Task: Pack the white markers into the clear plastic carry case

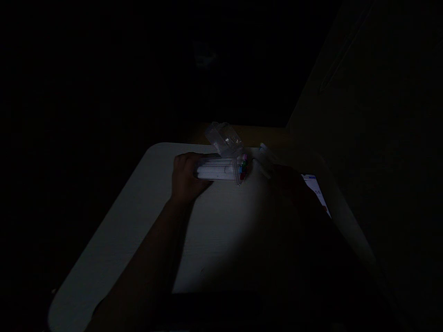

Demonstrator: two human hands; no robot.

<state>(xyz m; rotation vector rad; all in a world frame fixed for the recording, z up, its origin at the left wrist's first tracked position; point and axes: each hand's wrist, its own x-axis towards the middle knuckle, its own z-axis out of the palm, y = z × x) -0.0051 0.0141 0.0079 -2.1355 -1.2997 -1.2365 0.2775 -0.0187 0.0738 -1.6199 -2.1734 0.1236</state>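
Note:
My left hand (185, 177) is wrapped round the left end of a clear plastic pouch (224, 138) above the table. Inside the pouch lie several white marker pens (215, 169), their coloured ends in pink, green, blue and red pointing right. The pouch's loose flap stands up at the back. Just right of the pouch's mouth, my right hand (284, 179) is in deep shadow, closed on white marker pens (266, 159) that stick out toward the upper left. How many it holds is hard to make out, and its fingers are mostly lost in the dark.
A pale table (138, 207) with rounded corners lies under both hands. At its right side a phone (316, 191) with a lit screen is partly covered by my right arm. Beyond the table nearly everything is dark.

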